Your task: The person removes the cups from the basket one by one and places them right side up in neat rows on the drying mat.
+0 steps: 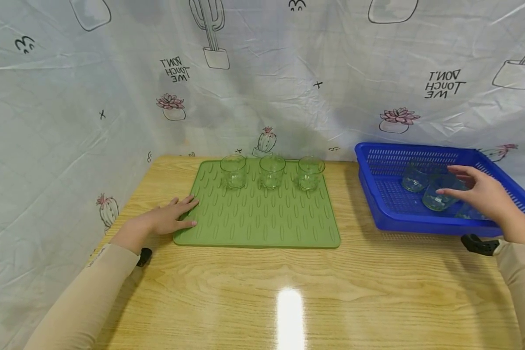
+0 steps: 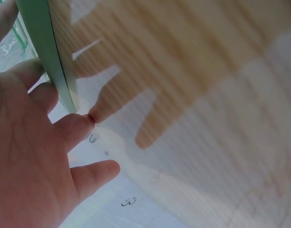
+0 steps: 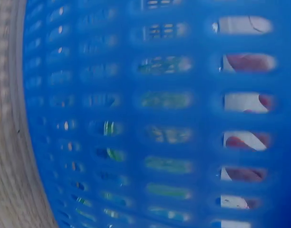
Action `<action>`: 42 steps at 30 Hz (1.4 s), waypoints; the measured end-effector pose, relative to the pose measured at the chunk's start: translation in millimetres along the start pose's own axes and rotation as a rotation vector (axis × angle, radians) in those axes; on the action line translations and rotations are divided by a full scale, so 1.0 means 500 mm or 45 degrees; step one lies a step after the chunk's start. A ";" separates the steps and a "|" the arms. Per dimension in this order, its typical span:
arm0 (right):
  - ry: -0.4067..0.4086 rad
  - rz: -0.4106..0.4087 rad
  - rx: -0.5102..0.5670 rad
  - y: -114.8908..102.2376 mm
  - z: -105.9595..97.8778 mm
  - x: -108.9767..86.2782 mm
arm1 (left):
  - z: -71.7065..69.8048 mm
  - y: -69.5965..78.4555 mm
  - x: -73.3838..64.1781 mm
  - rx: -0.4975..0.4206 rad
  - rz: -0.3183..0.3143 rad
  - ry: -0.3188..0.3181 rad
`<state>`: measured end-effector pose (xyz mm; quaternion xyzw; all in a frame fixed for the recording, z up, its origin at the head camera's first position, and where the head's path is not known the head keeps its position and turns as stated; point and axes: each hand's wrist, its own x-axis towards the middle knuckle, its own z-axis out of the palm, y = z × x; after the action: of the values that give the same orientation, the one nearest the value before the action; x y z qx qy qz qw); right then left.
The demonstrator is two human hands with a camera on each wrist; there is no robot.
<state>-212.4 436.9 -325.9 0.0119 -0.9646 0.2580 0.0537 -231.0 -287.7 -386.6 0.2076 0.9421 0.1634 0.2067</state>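
My left hand [image 1: 168, 218] lies with fingers spread at the left edge of a green ribbed mat [image 1: 253, 223]. In the left wrist view its palm and fingers [image 2: 91, 175] show beside the mat's edge. Three clear glasses, a left [image 1: 234, 172], a middle [image 1: 272, 172] and a right one [image 1: 308, 175], stand along the mat's back. My right hand [image 1: 485, 192] is over a blue basket [image 1: 378, 214], thumb and fingers curved apart around a clear glass [image 1: 437, 199]. Contact with that glass cannot be made out. The basket wall mostly hides this hand in the right wrist view.
Two more glasses are in the basket, one behind [image 1: 413, 180] and one partly hidden under the hand [image 1: 468, 212]. The basket stands on the wooden table [image 1: 218, 287], right of the mat. A printed white sheet [image 1: 288, 107] hangs behind and to the left.
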 end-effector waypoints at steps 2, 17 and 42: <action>-0.009 0.006 -0.028 0.003 -0.001 0.000 | 0.000 -0.001 0.000 0.000 -0.001 -0.001; -0.095 0.028 -0.211 0.024 -0.002 0.020 | 0.002 -0.002 0.000 -0.036 -0.011 -0.018; -0.158 -0.018 -0.259 0.030 -0.001 0.023 | -0.001 0.001 0.002 0.011 -0.016 -0.005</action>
<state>-224.8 450.3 -331.5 0.0293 -0.9871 0.1571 -0.0032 -231.8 -287.0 -386.3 0.2030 0.9436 0.1576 0.2089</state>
